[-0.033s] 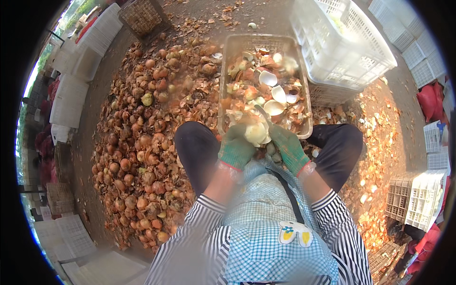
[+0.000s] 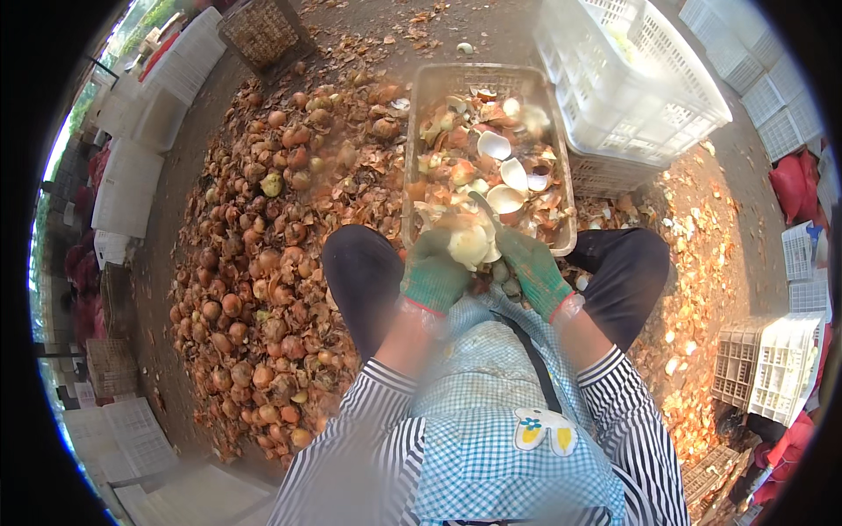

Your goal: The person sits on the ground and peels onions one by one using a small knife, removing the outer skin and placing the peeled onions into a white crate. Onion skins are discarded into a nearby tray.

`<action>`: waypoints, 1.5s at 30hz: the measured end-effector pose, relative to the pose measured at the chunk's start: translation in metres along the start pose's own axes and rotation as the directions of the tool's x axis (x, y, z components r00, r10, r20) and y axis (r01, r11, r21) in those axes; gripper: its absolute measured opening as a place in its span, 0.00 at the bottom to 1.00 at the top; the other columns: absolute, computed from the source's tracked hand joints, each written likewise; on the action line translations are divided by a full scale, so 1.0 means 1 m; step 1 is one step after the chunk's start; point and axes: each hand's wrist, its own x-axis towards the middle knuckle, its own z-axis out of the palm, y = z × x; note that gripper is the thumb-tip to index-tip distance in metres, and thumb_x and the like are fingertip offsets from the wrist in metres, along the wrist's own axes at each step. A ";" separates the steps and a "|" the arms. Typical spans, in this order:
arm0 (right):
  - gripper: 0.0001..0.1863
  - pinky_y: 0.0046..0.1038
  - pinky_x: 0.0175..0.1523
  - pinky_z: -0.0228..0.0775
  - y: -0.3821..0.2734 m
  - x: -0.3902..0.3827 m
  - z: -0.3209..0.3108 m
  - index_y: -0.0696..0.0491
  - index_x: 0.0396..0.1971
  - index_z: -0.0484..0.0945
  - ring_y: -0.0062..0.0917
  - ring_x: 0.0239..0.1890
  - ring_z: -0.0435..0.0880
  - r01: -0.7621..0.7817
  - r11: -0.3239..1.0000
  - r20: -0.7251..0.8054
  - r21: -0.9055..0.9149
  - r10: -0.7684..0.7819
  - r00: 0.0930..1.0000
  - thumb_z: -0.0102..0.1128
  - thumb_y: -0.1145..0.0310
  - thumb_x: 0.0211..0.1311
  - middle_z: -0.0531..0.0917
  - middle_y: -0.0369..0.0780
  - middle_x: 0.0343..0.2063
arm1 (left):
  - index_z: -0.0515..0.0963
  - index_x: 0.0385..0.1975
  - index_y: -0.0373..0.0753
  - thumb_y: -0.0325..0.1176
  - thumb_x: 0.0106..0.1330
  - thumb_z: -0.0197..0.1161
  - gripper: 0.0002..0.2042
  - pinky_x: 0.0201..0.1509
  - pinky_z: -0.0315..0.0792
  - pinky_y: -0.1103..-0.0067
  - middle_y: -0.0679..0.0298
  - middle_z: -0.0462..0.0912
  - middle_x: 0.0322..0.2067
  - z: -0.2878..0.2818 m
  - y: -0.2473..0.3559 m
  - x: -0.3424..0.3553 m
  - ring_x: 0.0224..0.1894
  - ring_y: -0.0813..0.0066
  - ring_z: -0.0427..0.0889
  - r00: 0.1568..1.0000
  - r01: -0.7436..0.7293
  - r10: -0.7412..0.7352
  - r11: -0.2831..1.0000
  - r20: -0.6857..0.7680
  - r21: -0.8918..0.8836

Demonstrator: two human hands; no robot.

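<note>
My left hand (image 2: 431, 272), in a green knitted glove, is closed around a partly peeled white onion (image 2: 467, 244) with loose skin on it. My right hand (image 2: 531, 272), gloved alike, grips a small knife (image 2: 483, 205), its dark blade angled up against the onion's right side. Both hands are between my bent knees, at the near edge of a dirty plastic crate (image 2: 565, 175). Inside it lie onion skins and several white peeled layers (image 2: 506, 199).
A large heap of unpeeled onions (image 2: 263, 333) covers the ground to my left. White crates (image 2: 627, 105) are stacked at the upper right, more crates (image 2: 127, 188) line the left side, and red sacks (image 2: 794, 188) lie at the far right.
My left hand and the onion have shifted very slightly down and left; otherwise the scene looks the same.
</note>
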 end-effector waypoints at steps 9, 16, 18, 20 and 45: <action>0.37 0.34 0.41 0.75 -0.011 0.003 -0.028 0.56 0.72 0.55 0.37 0.31 0.85 0.349 0.734 -0.019 -0.583 -0.441 0.897 0.51 0.52 0.70 0.84 0.49 0.29 | 0.73 0.51 0.35 0.36 0.58 0.63 0.22 0.56 0.77 0.56 0.55 0.81 0.47 -0.005 0.026 0.014 0.53 0.54 0.80 0.992 0.096 -0.115 0.945 -0.043 -0.313; 0.28 0.35 0.44 0.73 0.005 0.002 -0.021 0.56 0.63 0.68 0.40 0.38 0.84 0.282 0.786 0.047 -0.550 -0.308 0.950 0.50 0.53 0.72 0.82 0.53 0.33 | 0.61 0.66 0.31 0.25 0.60 0.56 0.30 0.62 0.75 0.67 0.53 0.74 0.57 0.007 0.006 0.028 0.56 0.61 0.78 0.986 0.164 -0.164 0.986 0.000 0.015; 0.24 0.35 0.41 0.74 0.011 0.014 -0.028 0.55 0.59 0.72 0.39 0.38 0.84 0.254 0.819 -0.005 -0.515 -0.299 0.954 0.49 0.54 0.73 0.81 0.53 0.31 | 0.59 0.67 0.32 0.25 0.59 0.57 0.32 0.62 0.75 0.67 0.54 0.73 0.59 0.014 0.016 0.022 0.57 0.62 0.78 0.981 0.150 -0.151 0.988 0.125 0.024; 0.22 0.32 0.39 0.75 0.023 0.037 -0.044 0.54 0.55 0.74 0.38 0.38 0.85 0.324 0.726 -0.016 -0.607 -0.418 0.908 0.49 0.53 0.73 0.82 0.50 0.30 | 0.58 0.68 0.33 0.26 0.58 0.59 0.35 0.62 0.75 0.69 0.55 0.71 0.60 0.012 0.019 0.021 0.58 0.63 0.77 0.968 0.162 -0.152 0.986 0.201 -0.032; 0.24 0.31 0.41 0.78 0.032 0.053 -0.070 0.57 0.61 0.71 0.38 0.37 0.85 0.399 0.612 -0.089 -0.683 -0.611 0.786 0.56 0.63 0.70 0.84 0.50 0.42 | 0.57 0.68 0.34 0.34 0.56 0.68 0.39 0.63 0.74 0.63 0.54 0.73 0.59 0.008 0.020 0.011 0.59 0.58 0.77 0.964 0.210 -0.154 0.939 0.215 -0.272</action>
